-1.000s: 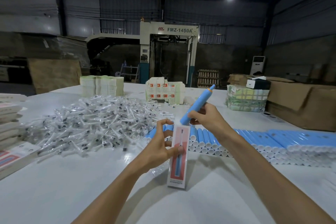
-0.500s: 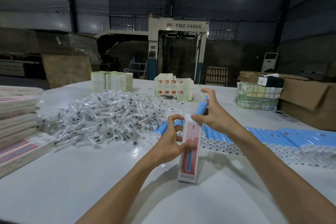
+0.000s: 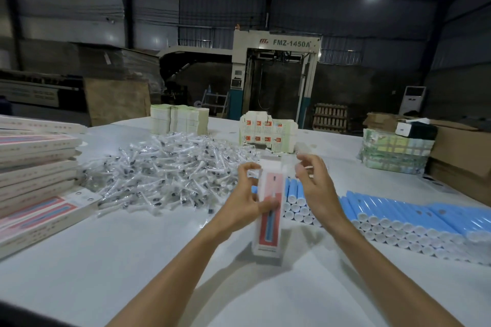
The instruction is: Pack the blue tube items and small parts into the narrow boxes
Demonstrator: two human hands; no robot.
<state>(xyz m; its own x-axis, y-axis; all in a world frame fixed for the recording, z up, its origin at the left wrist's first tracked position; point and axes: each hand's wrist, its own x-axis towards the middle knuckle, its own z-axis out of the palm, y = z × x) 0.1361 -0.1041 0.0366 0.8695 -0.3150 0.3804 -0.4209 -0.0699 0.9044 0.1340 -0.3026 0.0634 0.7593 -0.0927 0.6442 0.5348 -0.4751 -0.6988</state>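
A narrow white and red box (image 3: 268,225) stands upright on the white table (image 3: 111,260), and my left hand (image 3: 245,202) grips its side. Its top flap is raised. My right hand (image 3: 314,183) hovers just right of the box's open top with fingers curled and apart, holding nothing that I can see. No blue tube shows above the box. Rows of blue tubes (image 3: 414,216) lie behind and to the right. A heap of small clear-wrapped parts (image 3: 164,172) lies to the left.
Stacks of flat narrow boxes (image 3: 34,175) fill the left edge. White card stacks (image 3: 179,119) and printed cartons (image 3: 267,135) stand at the back. Bundled packs (image 3: 393,151) and brown cardboard boxes (image 3: 462,156) sit at the right.
The blue tube that my right hand held above the box has gone down into it and is out of sight. My right hand has let go and drawn back to the right.
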